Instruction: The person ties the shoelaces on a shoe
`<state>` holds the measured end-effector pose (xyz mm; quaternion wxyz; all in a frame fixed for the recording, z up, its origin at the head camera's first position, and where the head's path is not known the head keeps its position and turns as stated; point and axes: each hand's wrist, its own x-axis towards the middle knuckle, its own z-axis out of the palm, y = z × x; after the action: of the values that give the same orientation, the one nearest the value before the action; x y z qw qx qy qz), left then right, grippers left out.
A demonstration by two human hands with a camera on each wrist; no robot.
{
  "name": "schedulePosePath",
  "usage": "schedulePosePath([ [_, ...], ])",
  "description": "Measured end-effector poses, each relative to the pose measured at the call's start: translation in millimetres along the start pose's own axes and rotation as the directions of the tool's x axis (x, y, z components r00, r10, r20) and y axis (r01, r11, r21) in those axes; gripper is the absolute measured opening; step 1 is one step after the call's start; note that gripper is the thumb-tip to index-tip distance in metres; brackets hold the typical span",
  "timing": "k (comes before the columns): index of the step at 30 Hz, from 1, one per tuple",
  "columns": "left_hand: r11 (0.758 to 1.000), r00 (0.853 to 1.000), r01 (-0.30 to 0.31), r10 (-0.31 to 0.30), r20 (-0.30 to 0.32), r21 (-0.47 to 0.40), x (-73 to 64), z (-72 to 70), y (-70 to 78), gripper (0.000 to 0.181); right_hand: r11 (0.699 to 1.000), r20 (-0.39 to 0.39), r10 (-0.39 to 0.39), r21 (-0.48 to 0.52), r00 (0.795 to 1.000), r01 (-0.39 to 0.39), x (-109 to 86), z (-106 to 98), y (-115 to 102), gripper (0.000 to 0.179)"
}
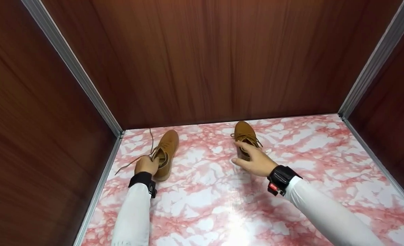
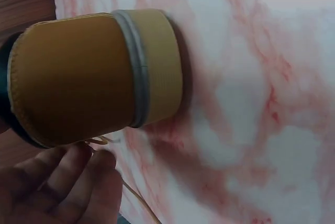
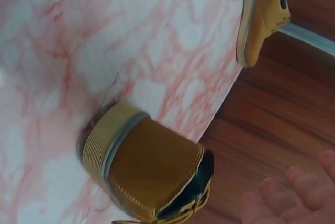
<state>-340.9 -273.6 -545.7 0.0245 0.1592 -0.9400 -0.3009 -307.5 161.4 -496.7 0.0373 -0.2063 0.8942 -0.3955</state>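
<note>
A tan lace-up shoe stands on the left, its toe towards the back panel and its lace trailing loose to the left. My left hand holds that shoe at the left side of its opening. In the left wrist view the curled fingers lie beside the shoe's heel. The matching shoe stands further right, with its lace tied in a bow. Over its heel end hovers my right hand, fingers spread and holding nothing. The right wrist view shows this hand apart from the shoe.
Both shoes stand on a red-and-white marbled surface. Dark wood panels rise at the back, left and right, with grey metal strips along the corners.
</note>
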Motion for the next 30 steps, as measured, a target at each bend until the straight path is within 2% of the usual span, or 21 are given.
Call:
schedulePosePath([
  [4,0.999,1.000,0.012,-0.013,0.026,0.046,0.8,-0.2,2.7,0.039,1.000,0.021,0.010,0.001,1.000,-0.010,-2.0,8.3,-2.4,0.076],
  [9,0.997,0.998,0.037,-0.040,0.045,0.074,0.0,-3.2,8.1,0.037,1.000,0.033,-0.015,0.012,0.999,0.015,-5.0,17.6,-3.8,0.076],
  [14,0.997,0.998,0.050,-0.052,0.026,0.052,1.0,-1.2,9.9,0.029,1.000,0.040,-0.014,0.016,0.999,0.014,-6.2,23.2,-2.9,0.071],
  [22,0.999,0.999,0.031,-0.031,0.014,0.014,-1.1,3.0,8.8,0.030,0.997,0.066,0.013,0.072,0.998,-0.018,-5.3,31.8,-4.3,0.072],
  [30,0.997,1.000,-0.008,0.008,0.000,-0.076,-19.3,12.7,16.9,0.026,0.986,0.130,0.001,0.165,0.992,-0.023,-4.5,52.6,-3.8,0.073],
])
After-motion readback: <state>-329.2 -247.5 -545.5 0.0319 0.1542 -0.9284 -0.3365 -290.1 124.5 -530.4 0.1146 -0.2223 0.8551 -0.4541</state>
